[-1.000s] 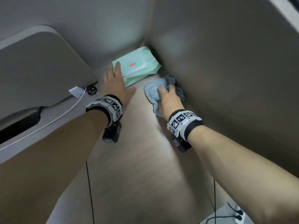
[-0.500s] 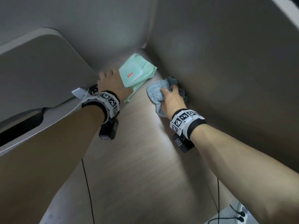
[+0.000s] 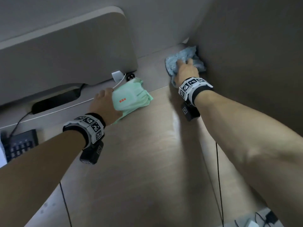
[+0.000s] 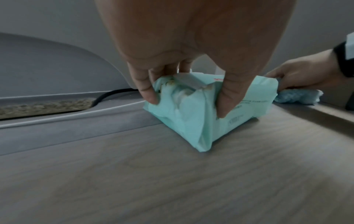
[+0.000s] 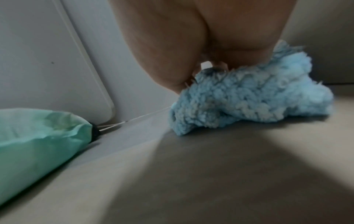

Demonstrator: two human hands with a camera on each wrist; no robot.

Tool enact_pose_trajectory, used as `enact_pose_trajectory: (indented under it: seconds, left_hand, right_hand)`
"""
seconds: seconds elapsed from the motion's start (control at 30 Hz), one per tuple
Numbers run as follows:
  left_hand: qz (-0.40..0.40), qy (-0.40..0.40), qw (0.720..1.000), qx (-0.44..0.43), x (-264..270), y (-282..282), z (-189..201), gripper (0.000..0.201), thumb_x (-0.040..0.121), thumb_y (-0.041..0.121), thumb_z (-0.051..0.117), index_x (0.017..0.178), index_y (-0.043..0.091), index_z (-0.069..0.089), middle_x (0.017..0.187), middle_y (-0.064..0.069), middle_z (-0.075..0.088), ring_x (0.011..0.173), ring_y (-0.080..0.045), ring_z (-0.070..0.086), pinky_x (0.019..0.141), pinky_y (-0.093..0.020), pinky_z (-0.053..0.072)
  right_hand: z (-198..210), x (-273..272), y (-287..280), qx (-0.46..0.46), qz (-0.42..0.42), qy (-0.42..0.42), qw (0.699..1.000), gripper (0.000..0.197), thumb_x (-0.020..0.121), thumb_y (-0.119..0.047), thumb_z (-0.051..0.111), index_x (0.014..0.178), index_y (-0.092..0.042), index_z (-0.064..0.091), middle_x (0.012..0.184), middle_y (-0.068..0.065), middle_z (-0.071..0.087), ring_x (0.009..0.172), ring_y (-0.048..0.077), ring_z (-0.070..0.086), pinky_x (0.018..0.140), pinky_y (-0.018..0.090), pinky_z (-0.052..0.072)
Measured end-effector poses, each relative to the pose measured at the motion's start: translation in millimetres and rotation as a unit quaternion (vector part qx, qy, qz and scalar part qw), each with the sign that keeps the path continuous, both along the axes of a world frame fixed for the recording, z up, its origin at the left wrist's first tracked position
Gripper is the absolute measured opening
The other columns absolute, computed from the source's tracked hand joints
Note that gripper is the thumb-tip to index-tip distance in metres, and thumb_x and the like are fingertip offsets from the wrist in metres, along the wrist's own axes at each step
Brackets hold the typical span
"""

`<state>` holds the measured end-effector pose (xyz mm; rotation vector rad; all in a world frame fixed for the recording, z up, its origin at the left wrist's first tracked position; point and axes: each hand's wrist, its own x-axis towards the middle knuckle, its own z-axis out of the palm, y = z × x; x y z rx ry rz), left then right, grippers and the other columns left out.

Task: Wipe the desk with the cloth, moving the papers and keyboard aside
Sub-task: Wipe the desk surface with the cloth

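Observation:
My right hand (image 3: 186,69) holds the crumpled blue cloth (image 3: 185,54) down on the wooden desk (image 3: 139,161), in the far corner against the right partition. The right wrist view shows the cloth (image 5: 249,97) bunched under my palm. My left hand (image 3: 105,104) grips a green pack of wipes (image 3: 131,99) near the monitor's foot. In the left wrist view my thumb and fingers pinch the pack (image 4: 191,121) from both sides, one end resting on the desk. The black keyboard (image 3: 19,145) lies at the far left edge. No papers are in view.
A grey monitor (image 3: 65,51) stands at the back left above a cable slot (image 3: 55,102). A white plug (image 3: 117,75) and thin white cable lie beside the pack. The right partition (image 3: 254,63) walls the desk. A power strip (image 3: 250,223) lies on the floor.
My left hand closed on the wipes pack and carried it left out of the corner, towards the monitor's foot. My right hand slid the cloth deeper into the freed corner.

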<state>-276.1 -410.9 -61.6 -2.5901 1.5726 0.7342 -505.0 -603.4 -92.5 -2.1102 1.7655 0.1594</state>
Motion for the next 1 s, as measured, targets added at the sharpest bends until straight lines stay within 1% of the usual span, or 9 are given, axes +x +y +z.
enact_pose_trajectory:
  seconds: [0.2, 0.27, 0.37, 0.43, 0.5, 0.6, 0.73, 0.9, 1.0]
  left_hand:
    - [0.008, -0.009, 1.000, -0.006, 2, 5, 0, 0.078, 0.064, 0.031, 0.077, 0.131, 0.013, 0.039, 0.125, -0.013, 0.048, 0.115, -0.034, 0.045, 0.089, -0.045, 0.043]
    - [0.007, -0.011, 1.000, 0.000, 2, 6, 1, 0.079, 0.065, 0.031, 0.076, 0.131, 0.013, 0.038, 0.126, -0.013, 0.047, 0.116, -0.033, 0.044, 0.090, -0.044, 0.042]
    - [0.008, -0.007, 1.000, 0.009, 6, 10, -1, 0.081, 0.065, 0.029, 0.077, 0.133, 0.012, 0.037, 0.129, -0.014, 0.046, 0.118, -0.033, 0.042, 0.094, -0.044, 0.041]
    - [0.010, -0.007, 1.000, 0.010, 9, 14, -3, 0.081, 0.065, 0.029, 0.078, 0.133, 0.012, 0.037, 0.130, -0.013, 0.045, 0.119, -0.034, 0.042, 0.095, -0.045, 0.042]
    - [0.013, -0.014, 1.000, 0.008, 10, 17, -3, 0.080, 0.065, 0.029, 0.078, 0.132, 0.012, 0.038, 0.130, -0.013, 0.046, 0.119, -0.034, 0.041, 0.094, -0.045, 0.042]
    - [0.020, -0.012, 1.000, 0.003, 8, 19, -2, 0.079, 0.065, 0.028, 0.078, 0.132, 0.012, 0.038, 0.129, -0.013, 0.046, 0.119, -0.034, 0.041, 0.094, -0.045, 0.042]
    - [0.015, -0.012, 1.000, 0.009, 11, 20, 0, 0.079, 0.064, 0.029, 0.078, 0.130, 0.011, 0.038, 0.128, -0.014, 0.046, 0.118, -0.034, 0.042, 0.094, -0.047, 0.044]
    - [0.017, -0.001, 1.000, 0.004, 18, 32, 0, 0.077, 0.063, 0.028, 0.078, 0.126, 0.009, 0.039, 0.125, -0.017, 0.047, 0.117, -0.036, 0.042, 0.094, -0.046, 0.042]
    - [0.030, 0.004, 0.999, 0.012, 20, 43, 0, 0.074, 0.064, 0.029, 0.077, 0.125, 0.010, 0.039, 0.124, -0.016, 0.046, 0.118, -0.035, 0.042, 0.095, -0.045, 0.044]
  right_hand:
    - [-18, 29, 58, 0.015, 0.260, -0.037, 0.965, 0.052, 0.079, -0.024, 0.066, 0.128, -0.016, 0.049, 0.138, 0.014, 0.044, 0.093, 0.038, 0.065, 0.079, 0.042, 0.055]
    - [-21, 5, 44, -0.008, 0.231, -0.028, 0.972, 0.057, 0.078, -0.035, 0.060, 0.130, -0.015, 0.050, 0.139, 0.013, 0.047, 0.093, 0.038, 0.066, 0.079, 0.043, 0.056]
    - [-17, -16, -7, -0.055, 0.102, 0.047, 0.992, 0.057, 0.080, -0.038, 0.045, 0.128, -0.007, 0.050, 0.136, 0.015, 0.049, 0.103, 0.035, 0.063, 0.094, 0.045, 0.050]
    - [-11, -9, -35, -0.031, 0.025, 0.050, 0.998, 0.056, 0.085, -0.028, 0.055, 0.135, -0.004, 0.048, 0.147, 0.011, 0.038, 0.120, 0.035, 0.055, 0.101, 0.043, 0.046]
    - [-5, 14, -37, -0.015, 0.049, 0.060, 0.997, 0.066, 0.086, -0.027, 0.063, 0.142, -0.003, 0.039, 0.149, 0.014, 0.033, 0.126, 0.038, 0.049, 0.101, 0.044, 0.046]
    - [-6, 39, 4, -0.008, 0.153, 0.022, 0.988, 0.068, 0.085, -0.025, 0.062, 0.145, -0.005, 0.034, 0.149, 0.019, 0.033, 0.119, 0.044, 0.053, 0.094, 0.049, 0.051]
    - [-14, 7, 77, 0.000, 0.250, -0.059, 0.966, 0.057, 0.078, -0.022, 0.067, 0.131, -0.007, 0.052, 0.139, 0.015, 0.043, 0.101, 0.041, 0.061, 0.087, 0.043, 0.054]
    - [0, -49, 65, -0.004, 0.070, -0.061, 0.996, 0.047, 0.076, -0.023, 0.060, 0.123, -0.016, 0.059, 0.137, 0.008, 0.044, 0.092, 0.038, 0.063, 0.086, 0.039, 0.052]
    - [5, -35, 80, -0.024, 0.034, -0.019, 0.999, 0.042, 0.082, -0.026, 0.057, 0.120, -0.008, 0.055, 0.130, 0.015, 0.042, 0.087, 0.041, 0.063, 0.080, 0.040, 0.052]
